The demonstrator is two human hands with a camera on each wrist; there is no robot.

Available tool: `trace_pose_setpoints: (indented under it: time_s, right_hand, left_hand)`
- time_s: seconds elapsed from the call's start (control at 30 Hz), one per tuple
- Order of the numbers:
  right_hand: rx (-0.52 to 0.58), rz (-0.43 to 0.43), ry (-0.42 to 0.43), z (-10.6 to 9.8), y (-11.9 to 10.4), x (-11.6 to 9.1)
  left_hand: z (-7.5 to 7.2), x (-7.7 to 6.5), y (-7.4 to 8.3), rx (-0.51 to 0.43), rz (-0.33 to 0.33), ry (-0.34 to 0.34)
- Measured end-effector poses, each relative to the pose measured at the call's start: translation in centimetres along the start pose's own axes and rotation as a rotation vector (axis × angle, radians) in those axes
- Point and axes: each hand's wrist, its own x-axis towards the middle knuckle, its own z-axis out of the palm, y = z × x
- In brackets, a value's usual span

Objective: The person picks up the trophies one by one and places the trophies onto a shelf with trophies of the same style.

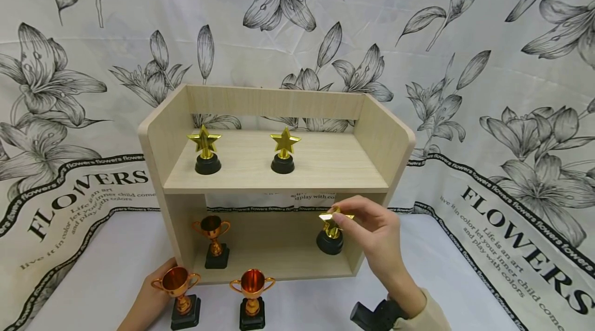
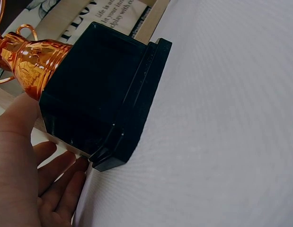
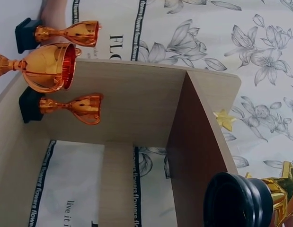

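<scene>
My right hand (image 1: 378,230) pinches the gold star of a star trophy (image 1: 330,240) between thumb and fingers. Its black round base hangs in front of the lower compartment's right side; the right wrist view shows the underside of that base (image 3: 231,203). Beside the left panel of the wooden shelf (image 1: 279,191), my left hand (image 1: 155,292) lies with relaxed fingers, partly hidden by a bronze cup trophy (image 1: 176,283). In the left wrist view that trophy's black base (image 2: 94,80) overlaps the shelf, and the fingers (image 2: 66,189) are loosely bent at the panel.
Two gold star trophies, one left (image 1: 207,164) and one central (image 1: 282,163), stand on the upper shelf. A bronze cup (image 1: 217,256) is at the lower compartment's left. Another cup (image 1: 252,289) stands on the white table (image 1: 302,305) in front. Floral cloth (image 1: 437,88) hangs behind.
</scene>
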Motion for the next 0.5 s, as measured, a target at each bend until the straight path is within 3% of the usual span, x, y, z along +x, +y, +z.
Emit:
trace_pose_setpoints:
  time_s: [0.5]
  right_hand:
    - [-0.022, 0.025, 0.044, -0.17, -0.74, 0.83]
  left_hand:
    - [-0.04, 0.03, 0.22, 0.001, -0.014, -0.009]
